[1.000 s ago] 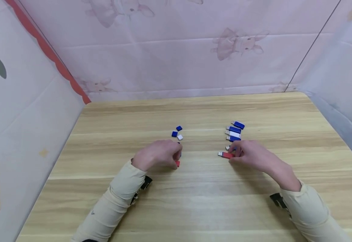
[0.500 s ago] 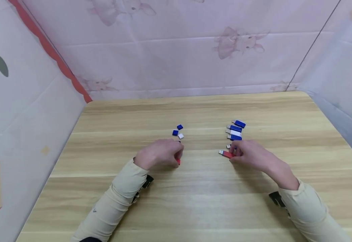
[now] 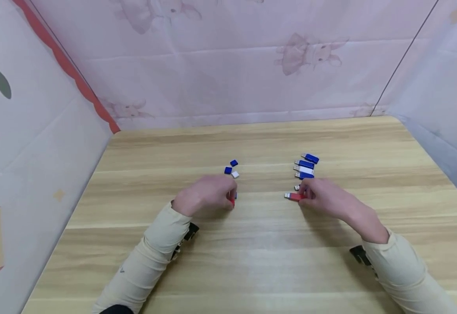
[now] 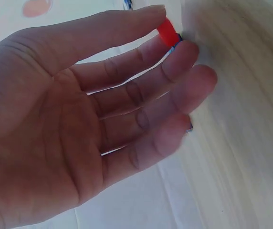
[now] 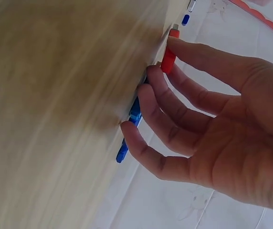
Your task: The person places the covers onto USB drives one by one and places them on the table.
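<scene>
My left hand (image 3: 208, 194) pinches a small red USB stick cap (image 4: 167, 32) between thumb and index finger; its other fingers are spread and slightly bent. Over on the right, my right hand (image 3: 330, 198) holds a red USB stick (image 3: 294, 196) by its body, the metal plug pointing left. In the right wrist view, the thumb presses the red stick (image 5: 170, 52) against the fingers. Another USB stick (image 3: 297, 187) is partly hidden behind that hand. A bluish cap (image 3: 235, 196) shows just past my left fingertips, mostly covered.
Beyond the right hand lie blue USB sticks (image 3: 310, 158) and a white one (image 3: 306, 170), stacked in a column with plugs to the left. Past the left hand are two blue caps (image 3: 228, 170) and a white cap (image 3: 235, 174). Printed cloth stands behind the wooden table (image 3: 259, 261).
The left hand has risen slightly with the red cap, which showed flat by the fingertips before and now stands more upright. The right hand keeps its hold on the red USB stick, almost unmoved.
</scene>
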`<state>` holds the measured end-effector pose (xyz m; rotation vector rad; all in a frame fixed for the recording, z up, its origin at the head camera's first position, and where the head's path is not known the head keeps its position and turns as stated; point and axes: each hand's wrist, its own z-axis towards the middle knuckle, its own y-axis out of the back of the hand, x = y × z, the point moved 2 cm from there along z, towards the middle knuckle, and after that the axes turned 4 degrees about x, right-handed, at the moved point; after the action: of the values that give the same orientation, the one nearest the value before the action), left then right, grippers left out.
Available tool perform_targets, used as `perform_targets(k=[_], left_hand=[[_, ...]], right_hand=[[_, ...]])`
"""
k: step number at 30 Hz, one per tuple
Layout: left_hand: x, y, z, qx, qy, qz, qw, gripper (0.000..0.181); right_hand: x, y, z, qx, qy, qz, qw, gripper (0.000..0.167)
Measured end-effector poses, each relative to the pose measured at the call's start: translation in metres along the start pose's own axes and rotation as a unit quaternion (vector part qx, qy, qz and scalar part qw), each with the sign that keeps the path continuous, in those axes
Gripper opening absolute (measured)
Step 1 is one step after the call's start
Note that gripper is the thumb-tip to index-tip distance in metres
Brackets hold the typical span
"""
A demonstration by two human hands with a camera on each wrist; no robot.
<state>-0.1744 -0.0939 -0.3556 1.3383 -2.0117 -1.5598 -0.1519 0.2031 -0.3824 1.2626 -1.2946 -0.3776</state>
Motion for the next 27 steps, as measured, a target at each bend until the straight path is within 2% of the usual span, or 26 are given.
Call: perform_targets(k=[4, 7, 9, 14, 18, 22, 27], left_hand=[[0.004, 0.003, 0.007, 0.009, -0.02, -0.054, 0.9983, 0.004], [0.009, 0.002, 0.013, 0.018, -0.039, -0.106, 0.9935, 0.004], [0.012, 0.0, 0.016, 0.017, -0.047, -0.125, 0.9909, 0.005], [0.013, 0.0, 0.021, 0.002, -0.062, -0.138, 0.9885, 0.005], [0.012, 0.001, 0.022, -0.012, -0.062, -0.14, 0.9881, 0.005], [0.01, 0.0, 0.024, -0.048, -0.062, -0.127, 0.9888, 0.006], [0.007, -0.001, 0.026, -0.1, -0.063, -0.121, 0.9856, 0.006]], right_hand=[[0.001, 0.003, 0.001, -0.002, -0.005, -0.003, 1.0, 0.022], [0.001, 0.004, 0.001, -0.003, -0.008, 0.001, 1.0, 0.021], [0.001, 0.003, 0.001, -0.004, -0.009, 0.004, 0.9999, 0.021], [0.001, 0.003, 0.0, -0.011, 0.002, 0.013, 0.9998, 0.02], [0.002, 0.004, 0.0, -0.017, 0.012, 0.026, 0.9994, 0.019], [0.005, 0.003, 0.001, -0.017, 0.002, 0.034, 0.9993, 0.016], [0.007, 0.001, 0.003, -0.025, -0.001, 0.038, 0.999, 0.013]])
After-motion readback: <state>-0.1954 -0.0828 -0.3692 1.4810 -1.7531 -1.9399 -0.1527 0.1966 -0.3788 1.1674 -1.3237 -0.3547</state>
